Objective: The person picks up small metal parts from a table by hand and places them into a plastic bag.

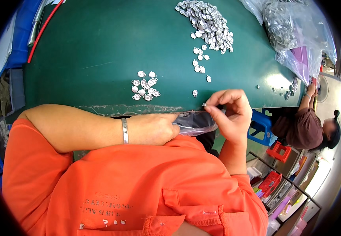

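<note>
At the front edge of the green table, my right hand (233, 114) pinches a small silver metal charm (204, 104) between thumb and forefinger. My left hand (154, 129) is closed on the rim of a clear plastic bag (196, 125), just below the table edge; its fingertips are partly hidden. A single charm (195, 93) lies on the table left of my right fingertips, another (208, 78) farther back. Left of these sits a small loose group of similar charms (146, 83). A large heap of charms (208, 23) lies at the far side, trailing several loose ones toward me.
Clear bags of metal parts (280, 27) stand at the far right, near scattered dark pieces (291, 88). A red rod (44, 31) lies at the far left. Beyond the right end are a co-worker (302, 129), a blue stool (261, 128), a red stool (278, 152) and shelves.
</note>
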A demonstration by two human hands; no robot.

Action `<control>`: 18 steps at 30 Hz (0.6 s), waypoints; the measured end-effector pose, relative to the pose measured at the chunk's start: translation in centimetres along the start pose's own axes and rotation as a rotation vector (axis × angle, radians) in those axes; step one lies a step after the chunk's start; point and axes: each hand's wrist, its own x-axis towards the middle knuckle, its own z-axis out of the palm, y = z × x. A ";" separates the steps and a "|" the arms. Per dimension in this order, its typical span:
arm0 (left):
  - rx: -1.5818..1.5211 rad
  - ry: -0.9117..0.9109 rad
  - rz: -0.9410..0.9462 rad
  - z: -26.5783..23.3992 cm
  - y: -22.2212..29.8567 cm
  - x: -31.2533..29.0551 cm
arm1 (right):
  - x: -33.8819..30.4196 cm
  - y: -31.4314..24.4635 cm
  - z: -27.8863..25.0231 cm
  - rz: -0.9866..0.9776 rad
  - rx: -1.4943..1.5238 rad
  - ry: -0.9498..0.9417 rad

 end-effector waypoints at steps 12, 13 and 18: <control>0.028 0.000 0.013 0.3 -0.3 0.0 | 2.3 1.0 0.5 -0.179 -0.524 0.145; 0.021 0.004 0.011 0.2 -0.2 0.0 | 2.2 0.9 0.3 -0.180 -0.488 0.107; 0.018 -0.009 0.001 0.2 -0.2 -0.1 | 1.8 -0.7 -1.6 -0.225 -0.565 -0.114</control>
